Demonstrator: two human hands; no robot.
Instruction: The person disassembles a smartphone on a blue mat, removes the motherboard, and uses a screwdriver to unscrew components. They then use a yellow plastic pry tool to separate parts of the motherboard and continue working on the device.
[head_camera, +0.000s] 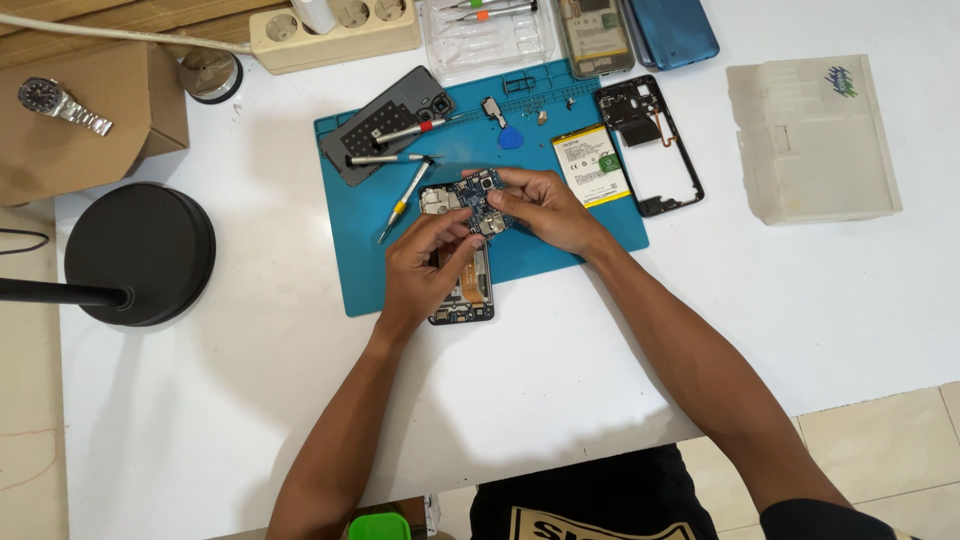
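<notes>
From the head view, both hands pinch a blue circuit board (472, 200) above the blue mat (370, 270): left hand (428, 262) grip clamped on its lower edge, right hand (545, 208) apparently closed on its right end. An opened phone (465, 290) lies beneath; screwdrivers (405, 200) lie just left.

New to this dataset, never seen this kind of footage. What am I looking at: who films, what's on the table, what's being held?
There is one picture, from a camera worn on a person's head, looking down at their own two bare hands. No robot is involved. The left hand and right hand together hold a blue phone circuit board above an opened phone. This lies on a blue work mat on a white table. Also on the mat are three precision screwdrivers, a phone back cover, a battery, a black phone frame and a blue pick. A wristwatch sits on a cardboard box at left.
</notes>
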